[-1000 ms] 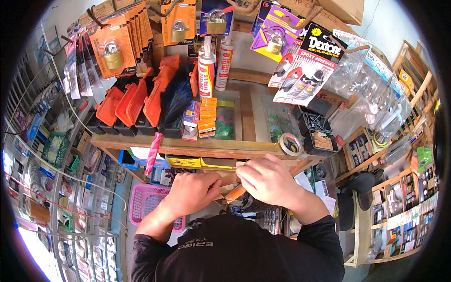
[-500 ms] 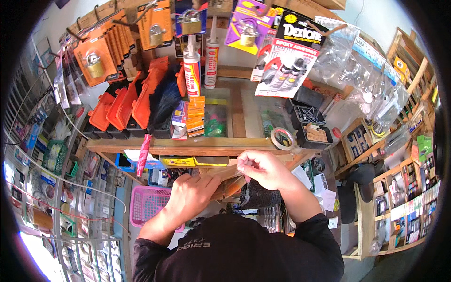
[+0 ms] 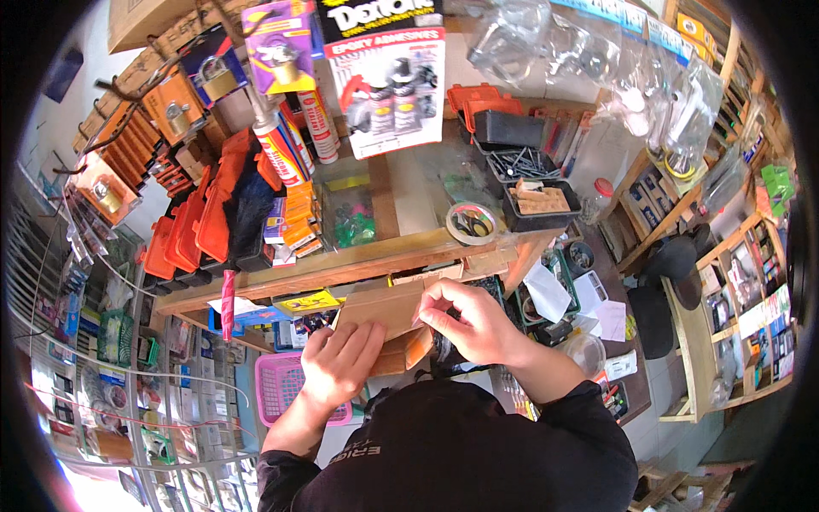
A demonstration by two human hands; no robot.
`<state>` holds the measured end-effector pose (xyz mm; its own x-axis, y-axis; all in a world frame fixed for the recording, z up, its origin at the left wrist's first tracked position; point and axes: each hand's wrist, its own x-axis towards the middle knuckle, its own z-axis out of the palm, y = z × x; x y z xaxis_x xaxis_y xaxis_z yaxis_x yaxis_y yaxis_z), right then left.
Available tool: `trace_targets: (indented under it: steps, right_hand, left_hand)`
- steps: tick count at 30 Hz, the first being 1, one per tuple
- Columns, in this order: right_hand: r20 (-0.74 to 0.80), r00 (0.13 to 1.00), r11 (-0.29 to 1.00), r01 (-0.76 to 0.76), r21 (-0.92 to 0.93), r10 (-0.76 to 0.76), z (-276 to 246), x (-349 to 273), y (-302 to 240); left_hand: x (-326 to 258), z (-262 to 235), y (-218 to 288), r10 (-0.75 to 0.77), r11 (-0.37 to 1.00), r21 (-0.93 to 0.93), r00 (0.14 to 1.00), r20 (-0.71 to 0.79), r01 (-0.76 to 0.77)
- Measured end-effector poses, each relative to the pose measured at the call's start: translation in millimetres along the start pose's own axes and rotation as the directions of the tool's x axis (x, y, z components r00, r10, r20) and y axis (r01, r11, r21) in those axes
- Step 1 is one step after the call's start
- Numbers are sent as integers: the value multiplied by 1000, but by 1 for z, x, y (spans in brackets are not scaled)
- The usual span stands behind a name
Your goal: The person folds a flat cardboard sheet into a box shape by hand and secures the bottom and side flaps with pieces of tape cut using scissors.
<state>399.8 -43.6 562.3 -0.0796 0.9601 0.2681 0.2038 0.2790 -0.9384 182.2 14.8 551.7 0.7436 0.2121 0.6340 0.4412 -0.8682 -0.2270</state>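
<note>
A brown cardboard box (image 3: 384, 309) with an open flap sits in front of me, just below the counter's front edge. My left hand (image 3: 343, 357) is closed on its near left side, fingers laid over the cardboard. At the box's right edge my right hand (image 3: 467, 322) makes a pinch, thumb against fingers. Whatever lies between those fingertips is too small to name. An orange-brown part (image 3: 418, 348) of the box shows under the flap between my hands.
A wooden glass-topped counter (image 3: 367, 256) spans the front, holding a tape roll (image 3: 472, 224), a black bin of screws (image 3: 519, 164) and orange-lidded bins (image 3: 209, 226). Packaged padlocks (image 3: 280, 60) and an adhesive pack (image 3: 388, 94) hang above. A pink basket (image 3: 281, 392) stands at lower left.
The view has shifted and turned. The cardboard box now shows more of its broad face. A dark textured piece that hung by my right hand is mostly out of sight.
</note>
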Motion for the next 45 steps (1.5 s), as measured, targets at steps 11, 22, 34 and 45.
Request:
trace_targets:
  steps: [11, 22, 34, 45]
  right_hand:
    - [-283, 935, 859, -42, 511, 213, -26, -31, 32]
    - [-372, 873, 748, 12, 664, 316, -35, -45, 90]
    - [-907, 307, 890, -264, -373, -289, -90, -35, 209]
    - [-778, 266, 699, -341, -629, -569, -94, 5, 203]
  left_hand:
    - [4, 11, 32, 36, 999, 4, 986, -161, -36]
    - [-15, 33, 40, -146, 980, -155, 984, -102, 129]
    - [-56, 54, 60, -375, 895, -219, 921, 106, 390]
    - [-65, 49, 62, -412, 872, -198, 889, 200, 448]
